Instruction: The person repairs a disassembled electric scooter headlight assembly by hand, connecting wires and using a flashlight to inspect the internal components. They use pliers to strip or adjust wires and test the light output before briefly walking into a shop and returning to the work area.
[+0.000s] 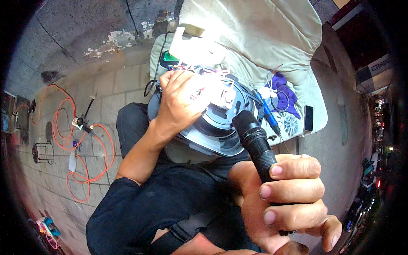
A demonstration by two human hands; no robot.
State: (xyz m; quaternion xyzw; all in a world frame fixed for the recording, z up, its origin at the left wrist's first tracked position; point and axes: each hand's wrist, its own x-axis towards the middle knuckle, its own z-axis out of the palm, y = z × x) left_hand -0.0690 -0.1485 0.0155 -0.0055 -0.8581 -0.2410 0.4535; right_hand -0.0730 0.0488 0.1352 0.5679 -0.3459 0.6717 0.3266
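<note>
My right hand is wrapped round a black flashlight, whose head points up toward a round grey appliance in front of me. My left hand is closed at the appliance's upper part among coloured wires; what its fingers hold is hidden by them and by bright glare. A white plastic part lies behind the appliance. To the right, a blue pen-like tool lies beside a purple cloth and a spoked round part.
A pale padded seat stands ahead against a grey wall, with a phone on its right side. Orange coiled hose, a small wire stand and a teal item are on the paving at left.
</note>
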